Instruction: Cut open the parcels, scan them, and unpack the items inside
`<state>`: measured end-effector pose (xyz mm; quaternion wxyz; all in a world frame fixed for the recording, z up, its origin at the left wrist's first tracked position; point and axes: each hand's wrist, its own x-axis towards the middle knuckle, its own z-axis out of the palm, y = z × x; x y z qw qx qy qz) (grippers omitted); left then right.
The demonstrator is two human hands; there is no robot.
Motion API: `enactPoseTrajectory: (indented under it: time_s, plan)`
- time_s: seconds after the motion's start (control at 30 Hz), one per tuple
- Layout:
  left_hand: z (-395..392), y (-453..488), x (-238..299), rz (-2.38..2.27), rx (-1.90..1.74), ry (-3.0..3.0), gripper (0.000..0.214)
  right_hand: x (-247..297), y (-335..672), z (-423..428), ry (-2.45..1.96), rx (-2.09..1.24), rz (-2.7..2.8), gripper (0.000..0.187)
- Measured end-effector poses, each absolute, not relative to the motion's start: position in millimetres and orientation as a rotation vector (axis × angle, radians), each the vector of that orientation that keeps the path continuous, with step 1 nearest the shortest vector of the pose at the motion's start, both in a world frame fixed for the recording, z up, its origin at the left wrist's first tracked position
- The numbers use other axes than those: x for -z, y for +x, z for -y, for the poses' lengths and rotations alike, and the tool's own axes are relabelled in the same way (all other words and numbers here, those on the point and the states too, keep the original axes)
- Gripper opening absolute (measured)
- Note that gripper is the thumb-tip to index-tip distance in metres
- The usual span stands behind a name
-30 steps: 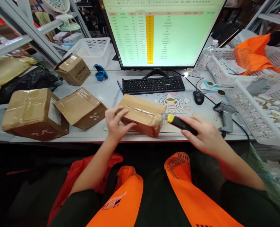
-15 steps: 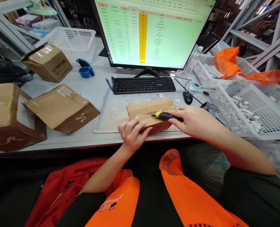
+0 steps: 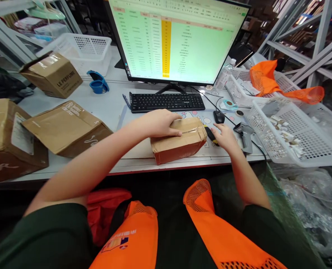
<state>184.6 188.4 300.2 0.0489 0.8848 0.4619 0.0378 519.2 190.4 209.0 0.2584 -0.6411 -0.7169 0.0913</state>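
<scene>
A small taped cardboard box lies on the desk mat near the table's front edge. My left hand rests on top of the box, fingers curled over its taped seam. My right hand is just right of the box and grips a black and yellow utility knife, whose tip points at the box's right end.
A monitor, keyboard and mouse stand behind the box. A barcode scanner lies to the right beside white baskets. Three other cardboard boxes and a blue tape dispenser are on the left.
My left hand moved from the box's near side up onto its top. My right hand drew the knife off the top seam to the box's right end. The box has turned slightly.
</scene>
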Motion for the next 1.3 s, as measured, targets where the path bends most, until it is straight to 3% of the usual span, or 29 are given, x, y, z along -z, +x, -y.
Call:
enactPoseTrajectory:
  time_s: [0.13, 0.27, 0.43, 0.6, 0.77, 1.03, 1.13, 1.23, 1.3]
  plan:
    - [-188.7, 206.1, -327.9, -1.319, 0.353, 2.794, 0.068, -213.7, 469.7, -166.1, -1.234, -0.387, 1.893, 0.068]
    - [-167.2, 222.8, -329.4, -1.336, 0.493, 2.879, 0.053, -213.8, 438.7, -142.9, -1.170, -0.391, 1.938, 0.068]
    - [-196.2, 204.9, -333.0, -1.337, 0.343, 2.754, 0.055, -205.9, 436.1, -136.8, -1.113, -0.364, 1.946, 0.064]
    - [-246.5, 166.9, -321.4, -1.400, 0.122, 2.408, 0.054, -226.0, 453.4, -147.9, -0.969, -0.350, 2.158, 0.043]
    - [-234.2, 161.5, -285.8, -1.511, -0.193, 2.244, 0.054, -232.9, 459.8, -155.0, -0.695, -0.127, 2.172, 0.045]
    - [-235.6, 158.4, -285.9, -1.689, -0.171, 2.435, 0.053, -232.5, 464.3, -138.0, -0.614, 0.259, 2.248, 0.010]
    - [-222.5, 163.0, -290.3, -1.658, -0.287, 2.685, 0.046, -222.3, 474.1, -118.3, -0.567, 0.291, 2.347, 0.029]
    - [-181.2, 172.3, -292.1, -1.338, -0.455, 2.961, 0.041, -220.2, 483.7, -103.2, -0.548, 0.297, 2.435, 0.049]
    - [-150.7, 178.4, -288.7, -1.226, -0.404, 2.959, 0.041, -237.8, 484.1, -104.6, -0.588, 0.198, 2.529, 0.049]
